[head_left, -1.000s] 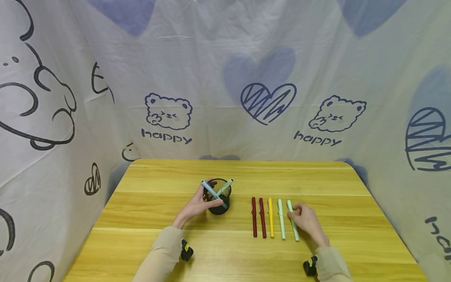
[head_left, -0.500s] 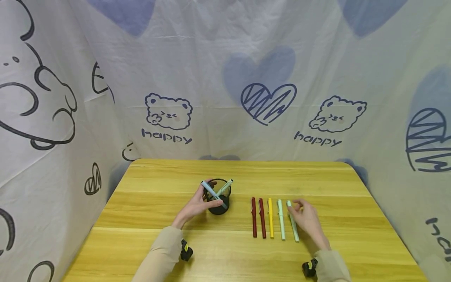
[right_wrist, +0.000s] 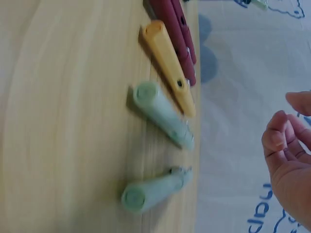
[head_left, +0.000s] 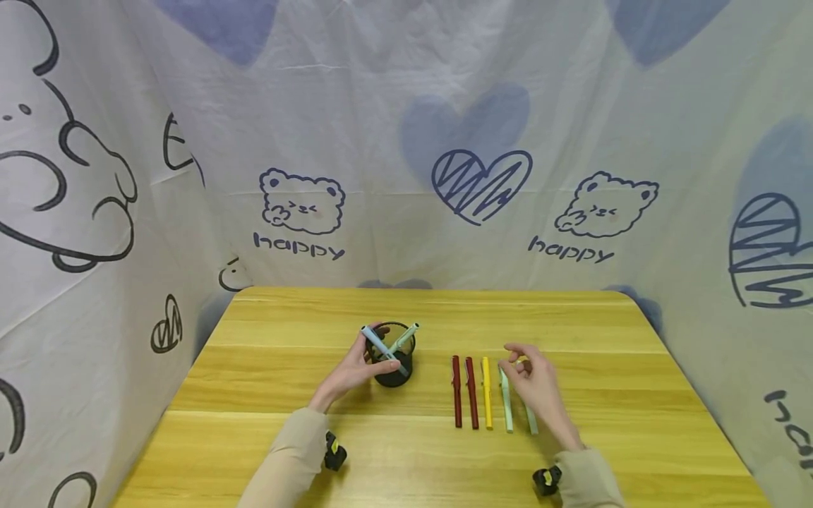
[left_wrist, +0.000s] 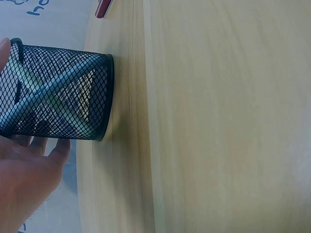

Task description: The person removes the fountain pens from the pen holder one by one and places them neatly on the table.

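Right hand (head_left: 538,386) | shifted left | fingers (head_left: 519,348) near left pale green pen (head_left: 507,403)

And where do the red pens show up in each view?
Head: the red pens lie right of centre, leftmost two in the row.
Left wrist: a red end at the top edge, left of centre; one pen or both, I can't tell.
Right wrist: at the top, just right of centre, cut off above.
Shared landmark: the table, in all three.

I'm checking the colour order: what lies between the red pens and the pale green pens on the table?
A yellow pen; the head and right wrist views show it.
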Demonstrator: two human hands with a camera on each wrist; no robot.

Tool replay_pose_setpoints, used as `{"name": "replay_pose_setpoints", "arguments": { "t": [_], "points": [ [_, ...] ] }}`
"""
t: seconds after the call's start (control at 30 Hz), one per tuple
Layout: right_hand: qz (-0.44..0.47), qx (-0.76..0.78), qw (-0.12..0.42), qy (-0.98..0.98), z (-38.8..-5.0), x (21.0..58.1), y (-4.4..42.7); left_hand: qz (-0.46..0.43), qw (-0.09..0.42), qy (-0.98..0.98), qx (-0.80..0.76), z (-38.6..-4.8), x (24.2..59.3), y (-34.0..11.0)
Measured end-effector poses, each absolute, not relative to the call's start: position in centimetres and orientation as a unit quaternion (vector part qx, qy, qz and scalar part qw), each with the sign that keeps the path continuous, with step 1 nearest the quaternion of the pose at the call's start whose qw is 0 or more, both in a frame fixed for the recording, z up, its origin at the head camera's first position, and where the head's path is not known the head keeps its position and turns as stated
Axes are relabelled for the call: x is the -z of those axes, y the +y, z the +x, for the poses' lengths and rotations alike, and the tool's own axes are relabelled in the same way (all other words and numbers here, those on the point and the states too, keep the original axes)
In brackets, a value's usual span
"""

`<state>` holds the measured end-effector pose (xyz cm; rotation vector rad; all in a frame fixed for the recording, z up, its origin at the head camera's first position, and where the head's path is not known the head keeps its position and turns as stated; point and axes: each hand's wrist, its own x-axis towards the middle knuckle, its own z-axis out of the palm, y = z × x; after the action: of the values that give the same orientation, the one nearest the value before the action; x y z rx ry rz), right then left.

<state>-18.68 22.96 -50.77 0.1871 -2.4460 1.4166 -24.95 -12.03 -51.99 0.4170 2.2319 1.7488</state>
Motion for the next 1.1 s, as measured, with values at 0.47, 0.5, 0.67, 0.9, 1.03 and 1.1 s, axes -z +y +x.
{"name": "replay_pose_setpoints", "arguments": {
  "t": [0.47, 0.5, 0.67, 0.9, 1.03, 1.1],
  "points": [
    [0.162, -0.520, 0.130, -0.829, -21.2, 50.7, 16.8, 0.144, 0.137, 0.776, -0.598, -25.0, 52.0, -12.3],
    [0.166, -0.524, 0.120, -0.827, -21.5, 50.7, 16.4, 0.143, 0.137, 0.776, -0.599, -25.0, 52.0, -12.3],
    [0.163, -0.532, 0.074, -0.828, -23.0, 50.2, 14.3, 0.140, 0.139, 0.775, -0.601, -25.0, 52.0, -12.2],
    [0.169, -0.494, 0.057, -0.851, -25.1, 49.7, 12.1, 0.145, 0.137, 0.772, -0.604, -25.1, 52.1, -12.1],
    [0.183, -0.477, 0.045, -0.859, -26.0, 49.7, 11.3, 0.149, 0.137, 0.769, -0.606, -25.1, 52.0, -12.1],
    [0.188, -0.470, 0.039, -0.861, -26.3, 49.7, 11.0, 0.150, 0.136, 0.770, -0.606, -25.1, 52.0, -12.1]
  ]
}}
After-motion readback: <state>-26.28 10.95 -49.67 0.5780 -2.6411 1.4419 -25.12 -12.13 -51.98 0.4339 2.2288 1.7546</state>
